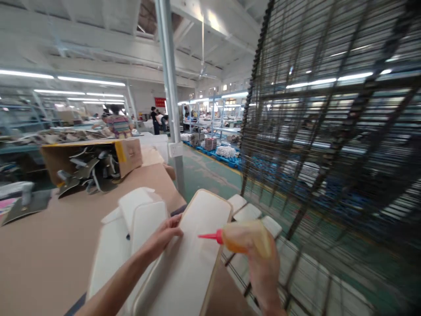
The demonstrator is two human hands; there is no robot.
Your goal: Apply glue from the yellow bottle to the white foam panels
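Observation:
My left hand (164, 237) rests on the left edge of a long white padded panel (194, 259) with a tan border, holding it tilted up from the brown table (49, 254). My right hand (261, 267) grips a soft yellow squeeze bottle (245, 237) with a red nozzle. The nozzle tip points left and hovers just over the panel's upper middle. A stack of similar white panels (138, 215) lies to the left of the held one.
A tall dark wire rack (329, 131) curves up on the right, with white pieces (250, 213) laid on its lower tier. An open cardboard box (95, 162) of dark cut parts lies at the table's back. A steel post (171, 96) stands ahead; people work far behind.

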